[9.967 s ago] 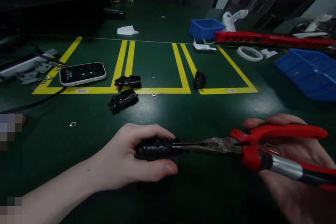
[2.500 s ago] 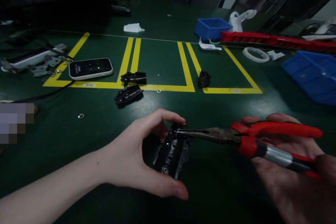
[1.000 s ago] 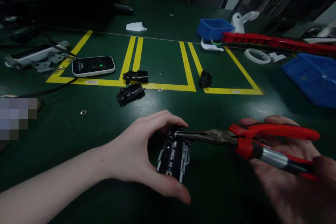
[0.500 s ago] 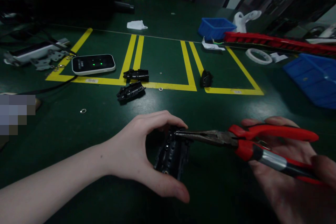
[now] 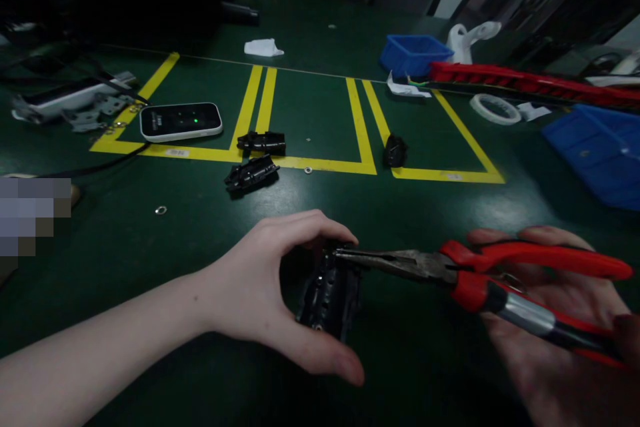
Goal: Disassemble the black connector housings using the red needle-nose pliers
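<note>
My left hand (image 5: 280,287) is closed around a black moulded plastic part (image 5: 327,297), thumb on the near side and fingers over the far side. Red-handled long-nose pliers (image 5: 470,273) lie in my right hand (image 5: 555,353), its fingers around the handles. The tips of the pliers touch the upper end of the black part; whether they pinch anything there is too dark to make out. Further off lie two similar black parts (image 5: 261,143) side by side on the yellow tape. A smaller black piece (image 5: 395,151) rests at the right-hand tape corner.
A white-edged device with a green light (image 5: 181,122) sits at the left, near metal brackets (image 5: 97,113). Small metal rings (image 5: 161,211) lie on the green table (image 5: 200,247). Blue bins (image 5: 595,153), a red strip (image 5: 525,80) and a tape roll (image 5: 495,109) are on the right.
The handles of the pliers and my right hand have shifted slightly right, and the handles look a little wider apart. My left hand and the black part have hardly moved.
</note>
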`<action>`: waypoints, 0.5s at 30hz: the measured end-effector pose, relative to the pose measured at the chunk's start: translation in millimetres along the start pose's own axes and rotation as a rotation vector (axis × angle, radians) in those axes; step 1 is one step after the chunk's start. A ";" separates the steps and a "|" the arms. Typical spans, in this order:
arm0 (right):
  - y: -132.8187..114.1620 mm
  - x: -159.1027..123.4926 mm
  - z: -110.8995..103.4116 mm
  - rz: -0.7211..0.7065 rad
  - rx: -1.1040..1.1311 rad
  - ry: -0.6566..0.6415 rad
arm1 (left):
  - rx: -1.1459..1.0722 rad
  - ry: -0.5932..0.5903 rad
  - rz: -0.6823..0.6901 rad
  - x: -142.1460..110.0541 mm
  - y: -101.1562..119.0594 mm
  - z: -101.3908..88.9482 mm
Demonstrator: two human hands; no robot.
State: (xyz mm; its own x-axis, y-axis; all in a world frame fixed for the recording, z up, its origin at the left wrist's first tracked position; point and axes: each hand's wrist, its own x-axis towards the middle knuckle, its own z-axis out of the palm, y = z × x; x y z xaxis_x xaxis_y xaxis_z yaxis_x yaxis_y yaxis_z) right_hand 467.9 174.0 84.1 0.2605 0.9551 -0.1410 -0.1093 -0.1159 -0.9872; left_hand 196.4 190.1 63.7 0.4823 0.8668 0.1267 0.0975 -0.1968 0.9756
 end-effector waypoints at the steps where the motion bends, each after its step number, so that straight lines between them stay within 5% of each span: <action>1: -0.2 -0.1 -0.5 -0.005 -0.002 0.003 | 0.002 0.001 -0.003 -0.3 0.2 -0.3; 8: -6.2 3.0 8.0 0.083 0.057 -0.023 | 0.032 0.006 0.000 -1.8 1.4 1.0; 15: -6.8 1.6 8.5 0.009 0.006 -0.049 | 0.032 0.008 0.028 -1.5 -1.3 1.0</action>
State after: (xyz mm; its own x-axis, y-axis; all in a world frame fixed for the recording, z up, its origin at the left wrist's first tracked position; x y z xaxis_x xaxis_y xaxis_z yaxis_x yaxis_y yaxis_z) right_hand 460.9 178.7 91.2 0.2126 0.9662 -0.1457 -0.1174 -0.1227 -0.9855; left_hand 196.4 188.6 62.1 0.4782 0.8644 0.1554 0.1122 -0.2357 0.9653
